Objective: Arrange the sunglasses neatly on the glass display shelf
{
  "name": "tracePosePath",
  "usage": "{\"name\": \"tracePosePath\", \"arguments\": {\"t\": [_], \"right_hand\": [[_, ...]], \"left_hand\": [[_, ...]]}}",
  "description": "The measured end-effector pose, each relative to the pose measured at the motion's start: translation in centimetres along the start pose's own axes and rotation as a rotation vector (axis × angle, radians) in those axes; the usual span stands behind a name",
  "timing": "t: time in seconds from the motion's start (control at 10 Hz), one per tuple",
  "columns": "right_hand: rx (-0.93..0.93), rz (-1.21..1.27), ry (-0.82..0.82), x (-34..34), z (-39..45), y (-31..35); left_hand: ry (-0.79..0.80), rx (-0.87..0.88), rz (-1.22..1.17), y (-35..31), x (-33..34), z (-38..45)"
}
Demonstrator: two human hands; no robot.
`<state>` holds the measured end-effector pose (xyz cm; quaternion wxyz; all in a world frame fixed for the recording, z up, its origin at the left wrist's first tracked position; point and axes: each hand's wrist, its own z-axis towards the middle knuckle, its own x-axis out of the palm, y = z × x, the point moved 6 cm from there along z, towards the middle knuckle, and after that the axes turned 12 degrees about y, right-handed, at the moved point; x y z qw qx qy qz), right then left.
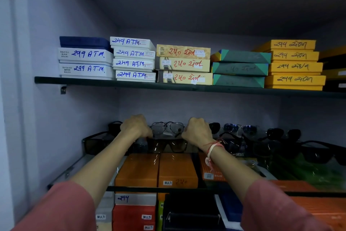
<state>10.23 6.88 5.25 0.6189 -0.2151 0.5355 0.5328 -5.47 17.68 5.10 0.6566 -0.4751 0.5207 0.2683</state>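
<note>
Thin black wire frames the pair of clear-lensed aviator glasses (167, 129), which sits at the back of the glass display shelf (168, 189), at about twelve o'clock from the person. The left hand (135, 126) is curled at the pair's nine o'clock end and the right hand (198, 130) at its three o'clock end, each closed into a loose fist against a hinge corner; the fingertips are turned away, so I cannot tell whether they actually pinch the temples. Taking both ends at once likely keeps the light frame level and square to the shelf edge while it is set. Just in front, toward six o'clock, lies a dark brown-lensed pair of sunglasses (168, 144), and further pairs of dark sunglasses (280, 134) run out toward three o'clock in a loose, overlapping row. One chunky black pair (97, 143) sits toward nine o'clock. Orange cardboard boxes (157, 170) show through the glass from beneath. The upper shelf (131, 83) carries stacked, hand-labelled boxes. Judging by the crowded right side, much of the arranging seems yet to be done.
</note>
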Motion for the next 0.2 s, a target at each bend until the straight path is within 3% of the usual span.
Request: {"name": "tracePosePath", "arguments": {"t": [0.1, 0.2], "right_hand": [[0.001, -0.029, 0.047, 0.21, 0.08, 0.13], [-0.015, 0.019, 0.031, -0.36, 0.04, -0.16]], "left_hand": [[-0.005, -0.007, 0.016, 0.0, 0.18, 0.23], [-0.143, 0.019, 0.023, -0.27, -0.47, -0.3]]}}
